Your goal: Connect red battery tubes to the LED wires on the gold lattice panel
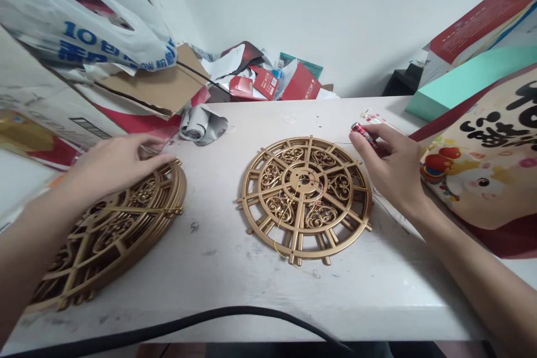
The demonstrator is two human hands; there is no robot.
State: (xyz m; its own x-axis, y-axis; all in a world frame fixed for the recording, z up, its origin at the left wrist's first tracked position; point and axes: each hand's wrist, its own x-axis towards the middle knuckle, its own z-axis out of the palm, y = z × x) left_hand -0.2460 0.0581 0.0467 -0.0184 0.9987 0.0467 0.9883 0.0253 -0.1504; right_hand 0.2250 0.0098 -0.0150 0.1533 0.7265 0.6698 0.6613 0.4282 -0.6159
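My right hand (392, 165) pinches a small red and silver cylinder that looks like a battery (364, 135), beside the right edge of a round gold openwork wheel (305, 179). The wheel lies flat on the white table, with more gold bars showing beneath it. Thin yellow and reddish wires (283, 218) run from its hub across the scrollwork. On the left, my left hand (121, 165) is over a stack of similar gold wheels (126, 235). Its thumb stands apart from the fingers, and the fingertips are partly hidden near a clear plastic wrapping.
Silver-grey wrapping (201, 125) lies behind the left stack, below cardboard and a white plastic bag (104, 28). Red boxes and paper (268, 81) crowd the table's far edge. A printed gift bag (482, 168) stands at right. A black cable (235, 311) crosses the front edge.
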